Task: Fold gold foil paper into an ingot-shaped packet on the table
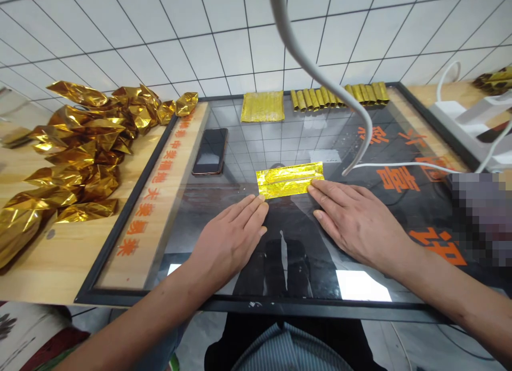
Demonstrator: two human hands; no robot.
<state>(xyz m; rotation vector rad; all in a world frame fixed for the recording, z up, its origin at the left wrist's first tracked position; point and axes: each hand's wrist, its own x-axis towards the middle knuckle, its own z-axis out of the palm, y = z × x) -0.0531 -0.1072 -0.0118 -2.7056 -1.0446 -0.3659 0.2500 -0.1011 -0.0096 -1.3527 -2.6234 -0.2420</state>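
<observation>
A strip of shiny gold foil paper (290, 179), with folds running along its length, lies flat on a glass-topped board (248, 238). My left hand (234, 230) rests flat, its outstretched fingertips at the strip's lower left corner. On the other side, my right hand (348, 216) has its fingers extended, the tips touching the lower right corner of the foil. Neither hand is wrapped around anything. Farther back on the glass sit a stack of gold paper sheets (262, 106) and a row of rolled gold paper tubes (314, 99).
A dark phone (210, 151) lies left of the foil strip. Folded gold foil ingots (88, 139) pile up on the wooden table at left. A thick white cable (320, 72) arches down in front. A white stand (472, 118) and a blurred-out object (484, 216) are at right.
</observation>
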